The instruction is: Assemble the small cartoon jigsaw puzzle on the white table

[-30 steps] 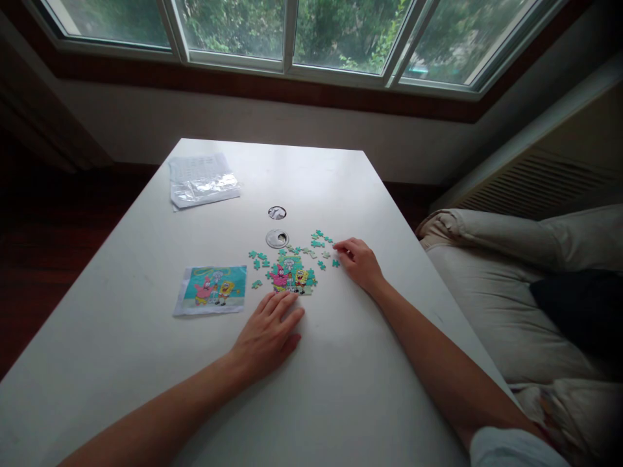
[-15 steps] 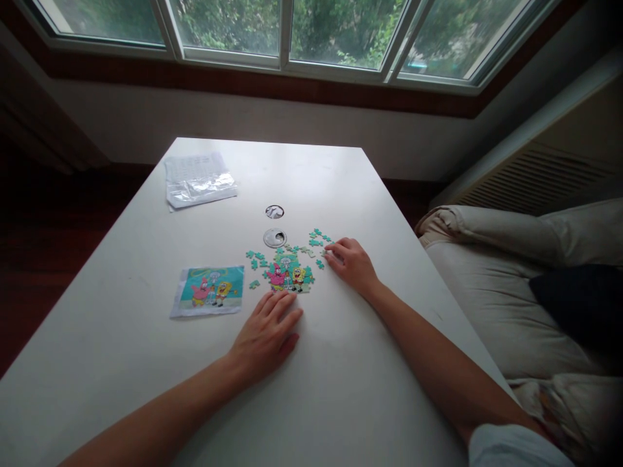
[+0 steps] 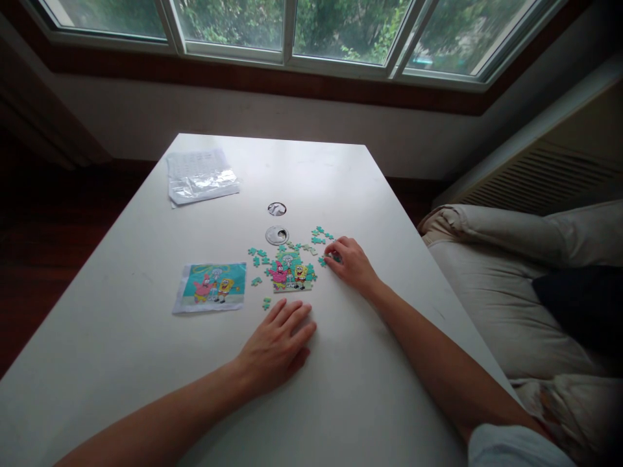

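The partly joined jigsaw puzzle (image 3: 291, 272) lies on the white table (image 3: 121, 370), showing a pink figure, a pale teal one and a yellow one. Just below it my left hand (image 3: 280, 340) rests flat, fingers stretched and holding nothing. Two small joined-looking puzzle pieces (image 3: 266, 303) lie by its fingertips. To the right of the puzzle, my right hand (image 3: 353, 266) has its thumb and fingers bent together around a teal puzzle piece (image 3: 337, 258), partly hidden. Loose teal pieces (image 3: 318, 240) are scattered beyond those fingers, and more pieces (image 3: 257, 253) lie left of the puzzle.
A picture card (image 3: 214, 287) with the same figures lies left of the puzzle. Clear plastic packaging with paper (image 3: 202, 178) is at the far left. Two round openings (image 3: 277, 235) are set in the table. A beige sofa (image 3: 487, 285) stands along the right side.
My left hand has slid right and toward me, away from the puzzle's lower edge, and the small pieces by its fingertips now show. My right hand stays nearly in place, its fingers shifted slightly.
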Available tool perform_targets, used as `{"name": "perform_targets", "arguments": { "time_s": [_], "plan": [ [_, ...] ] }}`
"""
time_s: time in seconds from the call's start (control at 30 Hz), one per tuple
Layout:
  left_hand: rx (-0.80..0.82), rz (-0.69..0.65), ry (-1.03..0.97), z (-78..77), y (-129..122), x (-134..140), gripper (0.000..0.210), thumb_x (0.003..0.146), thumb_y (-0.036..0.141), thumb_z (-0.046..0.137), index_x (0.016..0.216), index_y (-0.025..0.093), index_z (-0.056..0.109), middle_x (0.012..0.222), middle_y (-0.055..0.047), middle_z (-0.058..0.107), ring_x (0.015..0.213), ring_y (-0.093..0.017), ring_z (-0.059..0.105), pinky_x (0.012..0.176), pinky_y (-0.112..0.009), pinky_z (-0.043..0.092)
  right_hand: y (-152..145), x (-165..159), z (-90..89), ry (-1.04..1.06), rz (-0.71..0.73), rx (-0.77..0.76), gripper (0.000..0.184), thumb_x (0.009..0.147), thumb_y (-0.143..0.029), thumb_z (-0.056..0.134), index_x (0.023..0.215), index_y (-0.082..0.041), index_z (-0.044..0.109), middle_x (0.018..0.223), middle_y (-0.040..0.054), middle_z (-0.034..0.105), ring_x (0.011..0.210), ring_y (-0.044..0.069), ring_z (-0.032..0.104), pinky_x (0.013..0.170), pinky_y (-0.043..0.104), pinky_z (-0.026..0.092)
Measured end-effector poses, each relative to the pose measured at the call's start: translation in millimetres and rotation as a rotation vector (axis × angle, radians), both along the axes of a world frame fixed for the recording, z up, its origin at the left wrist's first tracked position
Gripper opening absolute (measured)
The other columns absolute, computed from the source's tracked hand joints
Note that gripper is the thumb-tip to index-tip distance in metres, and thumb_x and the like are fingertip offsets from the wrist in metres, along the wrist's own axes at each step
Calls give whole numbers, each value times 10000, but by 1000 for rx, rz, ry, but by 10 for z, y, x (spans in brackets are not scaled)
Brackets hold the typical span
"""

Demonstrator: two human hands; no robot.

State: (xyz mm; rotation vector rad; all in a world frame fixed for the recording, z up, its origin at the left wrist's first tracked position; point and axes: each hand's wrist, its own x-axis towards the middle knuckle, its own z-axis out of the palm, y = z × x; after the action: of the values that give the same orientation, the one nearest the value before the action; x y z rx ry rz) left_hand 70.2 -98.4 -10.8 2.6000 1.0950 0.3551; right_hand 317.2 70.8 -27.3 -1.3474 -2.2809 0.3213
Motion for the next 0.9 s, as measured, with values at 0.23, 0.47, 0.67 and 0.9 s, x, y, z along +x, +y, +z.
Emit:
{"name": "perform_targets", "arguments": {
  "time_s": [0.23,0.47,0.67,0.9],
  "plan": [
    [-11,8,-8,-20,3,-14,406,953,283,548,1354,222,549,1552,-116,442,1451,-308,371,1231,-557,259,4,24,-17,-13,-6,-13,159,887,-252,664,1046,-243,675,973,65,630,956,248,559,895,397,444],
    [-3,5,-15,-3,4,-10,408,953,284,546,1355,219,546,1545,-118,450,1437,-315,387,1223,-559,268,13,46,72,-79,27,-36,69,894,-255,653,959,-237,672,941,66,614,940,245,550,880,379,438],
    [-10,3,-30,-3,27,-15,411,941,276,562,1348,218,553,1534,-121,463,1433,-317,391,1222,-569,269,2,33,114,-33,41,-91,64,855,-244,659,893,-223,612,894,51,616,874,220,546,803,350,435],
    [-14,81,-170,4,120,-82,301,935,239,570,1230,244,627,1415,-95,576,1351,-274,480,1178,-518,362,-53,-11,176,338,27,-306,185,836,-373,685,795,-208,612,749,-3,601,684,145,502,646,294,410]
  ]
}}
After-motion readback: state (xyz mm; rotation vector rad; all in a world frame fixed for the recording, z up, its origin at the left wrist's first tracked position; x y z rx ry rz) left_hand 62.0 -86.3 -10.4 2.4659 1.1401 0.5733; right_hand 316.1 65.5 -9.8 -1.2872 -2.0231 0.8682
